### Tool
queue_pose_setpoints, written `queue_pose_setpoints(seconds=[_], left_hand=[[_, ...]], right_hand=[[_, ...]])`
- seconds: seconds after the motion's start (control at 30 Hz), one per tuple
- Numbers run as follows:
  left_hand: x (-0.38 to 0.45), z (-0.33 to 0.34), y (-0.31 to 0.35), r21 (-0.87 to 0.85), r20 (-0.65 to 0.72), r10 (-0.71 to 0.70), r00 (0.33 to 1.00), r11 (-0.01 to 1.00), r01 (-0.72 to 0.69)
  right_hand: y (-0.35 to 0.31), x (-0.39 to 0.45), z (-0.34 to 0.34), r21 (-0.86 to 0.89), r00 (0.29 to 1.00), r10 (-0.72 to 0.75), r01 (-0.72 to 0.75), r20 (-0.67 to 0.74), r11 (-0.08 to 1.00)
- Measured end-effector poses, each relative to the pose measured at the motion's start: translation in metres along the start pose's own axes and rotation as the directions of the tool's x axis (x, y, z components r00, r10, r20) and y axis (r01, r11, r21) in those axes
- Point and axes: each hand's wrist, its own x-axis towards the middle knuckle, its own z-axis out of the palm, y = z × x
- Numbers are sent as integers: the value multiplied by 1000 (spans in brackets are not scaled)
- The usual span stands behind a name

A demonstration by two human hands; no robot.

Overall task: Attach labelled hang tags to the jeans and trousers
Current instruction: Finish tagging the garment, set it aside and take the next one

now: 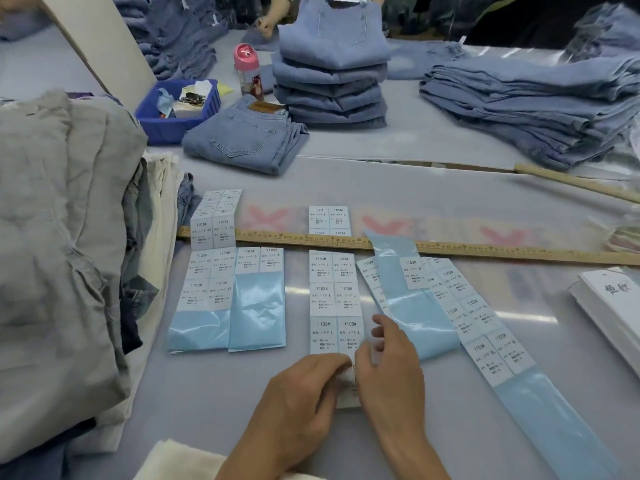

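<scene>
Near the front edge of the table (433, 168), at its middle, both hands meet over a small white hang tag (348, 386), most of it hidden beneath them. The left hand (304, 386) has its fingers curled onto the tag's left side, and the right hand (388, 362) pinches the tag's right edge with thumb and fingers, its forefinger lifted above. Touching the hands from behind lies a strip of size labels marked L (334, 299), white stickers on a pale blue backing. Just right of it a mostly peeled strip (408, 299) overlaps a long strip marked XL (485, 341) that runs toward the front right corner. To the left, two more strips (227, 296) lie side by side, their lower halves bare blue backing. A wooden ruler (485, 251) crosses the table behind the strips, with further label sheets (216, 220) lying over or behind it. At the right edge sits a stack of white hang tags (613, 303). Along the left edge a heap of grey and cream trousers (62, 237) rises high. Toward the back lie one folded pair of jeans (249, 136), a tall jeans pile (332, 71), a wider pile (533, 102) to the right, a blue bin (176, 112) and a pink-lidded bottle (247, 71). Another person's hand (273, 19) shows at the far edge.
</scene>
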Motion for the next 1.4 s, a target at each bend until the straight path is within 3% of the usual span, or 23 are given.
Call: queue_pose_setpoints(seconds=[0.1,0.23,0.3,0.4,0.47,0.63,0.73,0.83,0.93,1.03,1.07,1.1,1.17,1.2,1.27,1.4], left_hand=[[3,-1,-4,-47,44,7,999,999,-5],[5,-3,-2,-174,-19,-29,999,984,26],[5,-2,-2,-57,-29,-38,999,998,36],[5,-4,-3,246,113,-154,982,961,123],[4,-3,-1,291,184,-154,971,952,96],[-3,-8,7,101,152,-73,986,993,58],[-3,-6,14,-32,209,-68,975,997,77],[1,-7,11,24,57,-160,986,987,159],[0,-7,9,99,73,-209,975,975,201],[-2,-5,17,-85,85,-256,963,961,263],[1,-5,20,-245,78,-333,940,907,342],[6,-6,24,-455,94,-441,893,779,432],[18,-6,28,-781,160,-633,758,389,489],[25,-6,29,-834,164,-706,689,273,479],[36,-5,29,-851,161,-778,608,203,485],[47,-1,25,-785,125,-770,625,309,538]], right_hand=[[-8,4,-2,-52,996,15,-10,86,999],[-9,7,-3,-69,984,96,-86,147,994],[-11,8,-3,7,973,156,-160,172,987],[-12,11,-3,89,961,216,-234,171,968],[-13,11,-4,67,966,203,-216,159,974],[-13,12,-7,-28,978,141,-138,154,990],[-12,14,-11,-69,975,145,-135,170,988],[-12,15,-16,-79,974,160,-149,163,986],[-12,17,-18,-97,969,165,-149,184,984],[-16,15,-18,-85,952,192,-176,239,981],[-16,15,-19,-66,948,207,-197,243,978],[-17,15,-20,-41,945,219,-216,241,976],[-17,16,-21,23,942,237,-249,239,968],[-16,17,-21,51,941,243,-262,236,964],[-16,17,-22,100,940,243,-273,240,957],[-15,18,-22,151,944,228,-268,240,952]])
